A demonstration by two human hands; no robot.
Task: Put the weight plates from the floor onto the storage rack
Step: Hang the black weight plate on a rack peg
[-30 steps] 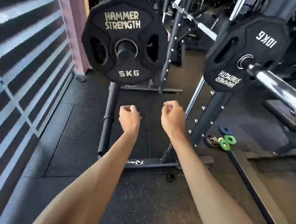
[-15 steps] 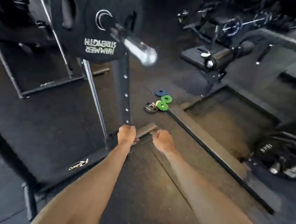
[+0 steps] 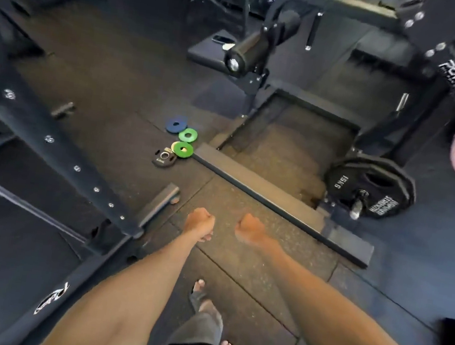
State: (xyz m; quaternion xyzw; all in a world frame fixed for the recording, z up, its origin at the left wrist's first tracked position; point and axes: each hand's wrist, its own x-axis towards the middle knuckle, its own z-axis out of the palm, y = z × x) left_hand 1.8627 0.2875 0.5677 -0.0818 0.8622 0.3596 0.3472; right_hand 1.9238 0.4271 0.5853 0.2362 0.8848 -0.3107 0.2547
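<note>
Head view: left hand [image 3: 199, 223] and right hand [image 3: 250, 229] hang as empty fists, fingers curled together. Ahead on the rubber floor [image 3: 236, 274] lie small blue, green and black round weight plates [image 3: 183, 149]. This looks like the approach step, and the next move calls for stooping to grip one.

The hung rack plates leave the view. The small floor plates [image 3: 188, 152] lie nearer; a sandalled foot [image 3: 199, 292] steps forward.

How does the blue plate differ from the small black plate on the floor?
The blue plate is plain; the small black plate bears pale lettering and a metal ring at its hole. The blue plate lies at the cluster's far end, the small black plate at the near end. Both lie flat on the floor.
</note>
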